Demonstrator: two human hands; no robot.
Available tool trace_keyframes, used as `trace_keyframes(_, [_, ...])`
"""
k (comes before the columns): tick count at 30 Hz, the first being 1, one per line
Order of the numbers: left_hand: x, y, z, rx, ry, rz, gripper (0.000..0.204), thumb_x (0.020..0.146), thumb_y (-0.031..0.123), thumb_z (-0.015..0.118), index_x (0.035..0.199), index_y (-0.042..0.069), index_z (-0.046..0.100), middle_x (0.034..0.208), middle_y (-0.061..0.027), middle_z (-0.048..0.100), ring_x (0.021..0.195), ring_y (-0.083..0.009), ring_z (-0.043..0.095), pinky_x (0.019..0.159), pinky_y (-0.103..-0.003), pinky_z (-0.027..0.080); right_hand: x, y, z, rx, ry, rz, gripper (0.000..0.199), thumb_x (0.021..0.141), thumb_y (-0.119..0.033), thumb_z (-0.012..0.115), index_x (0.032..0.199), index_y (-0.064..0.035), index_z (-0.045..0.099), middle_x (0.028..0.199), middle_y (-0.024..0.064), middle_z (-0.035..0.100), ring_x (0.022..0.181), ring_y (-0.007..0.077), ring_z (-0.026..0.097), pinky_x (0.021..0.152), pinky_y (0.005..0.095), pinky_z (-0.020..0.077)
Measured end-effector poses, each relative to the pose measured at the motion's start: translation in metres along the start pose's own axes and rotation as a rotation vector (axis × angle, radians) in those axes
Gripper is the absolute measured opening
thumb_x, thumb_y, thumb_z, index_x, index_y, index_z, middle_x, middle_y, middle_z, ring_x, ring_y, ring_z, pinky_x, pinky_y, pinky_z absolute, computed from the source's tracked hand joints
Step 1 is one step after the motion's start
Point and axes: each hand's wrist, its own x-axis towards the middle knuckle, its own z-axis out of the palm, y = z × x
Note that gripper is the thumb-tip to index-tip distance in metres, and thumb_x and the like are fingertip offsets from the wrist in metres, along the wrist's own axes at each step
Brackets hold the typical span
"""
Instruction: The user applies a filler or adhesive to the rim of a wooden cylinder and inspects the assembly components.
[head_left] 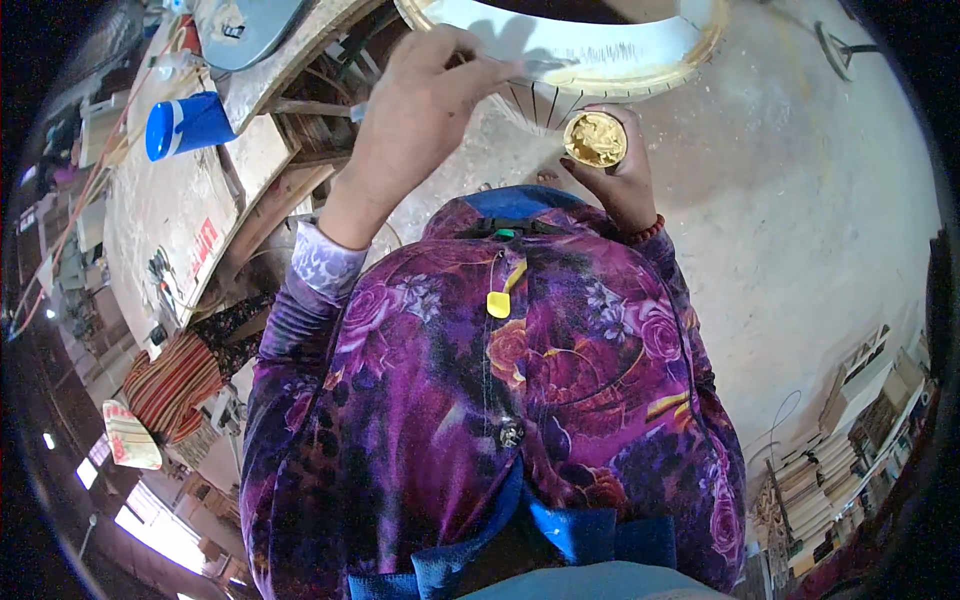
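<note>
My left hand (425, 115) is raised at the upper middle, its fingers pinched together at the inner edge of a large rounded frame (650, 72). Something thin and greyish seems to stick out from the fingertips, too blurred to name. The frame has a white inner face with dark scribbled strokes, a yellowish rim and dark lines down its outer side. Just below that rim, my right hand (630, 180) is wrapped round a small round cup of yellow paste (595, 140), its mouth facing up. The fingers behind the cup are partly hidden.
On the left stands a worn wooden table (160, 220) with a blue cup (190, 127) lying on its side. A grey round-ended object (245, 30) lies farther back. Stacked boards (820, 490) are at the lower right, and a metal stand (845, 50) is at the upper right.
</note>
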Motion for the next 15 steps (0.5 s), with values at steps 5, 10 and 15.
trace_keyframes(5, [-0.007, 0.011, 0.013, -0.094, -0.035, -0.036, 0.032, 0.085, 0.005, 0.068, 0.113, 0.019, 0.077, 0.104, -0.0093, 0.061, 0.101, -0.0333, 0.062, 0.087, -0.043, 0.053, 0.0, 0.0, 0.0, -0.01, 0.013, 0.026, 0.063, 0.074, -0.001, 0.083, 0.129, -0.004, 0.052, 0.119, 0.0072, 0.059, 0.11, 0.0172, 0.06, 0.098, 0.0305, 0.0494])
trace_keyframes(10, [-0.002, 0.004, 0.005, -0.115, -0.064, -0.055, 0.029, 0.087, 0.007, 0.074, 0.115, 0.015, 0.077, 0.096, -0.0104, 0.062, 0.091, -0.0296, 0.062, 0.079, -0.039, 0.051, -0.003, 0.0, 0.006, 0.014, 0.022, 0.042, 0.065, 0.072, 0.0, 0.083, 0.129, -0.004, 0.051, 0.119, 0.0071, 0.058, 0.11, 0.0171, 0.06, 0.098, 0.0308, 0.0494])
trace_keyframes(15, [-0.008, 0.006, 0.006, 0.021, -0.015, 0.042, 0.025, 0.091, 0.011, 0.069, 0.116, 0.014, 0.075, 0.095, -0.0109, 0.061, 0.09, -0.0312, 0.062, 0.078, -0.041, 0.051, -0.001, -0.001, 0.014, 0.02, 0.03, 0.063, 0.068, 0.072, 0.0, 0.084, 0.13, -0.0037, 0.05, 0.119, 0.0072, 0.058, 0.111, 0.0171, 0.06, 0.098, 0.0314, 0.0501])
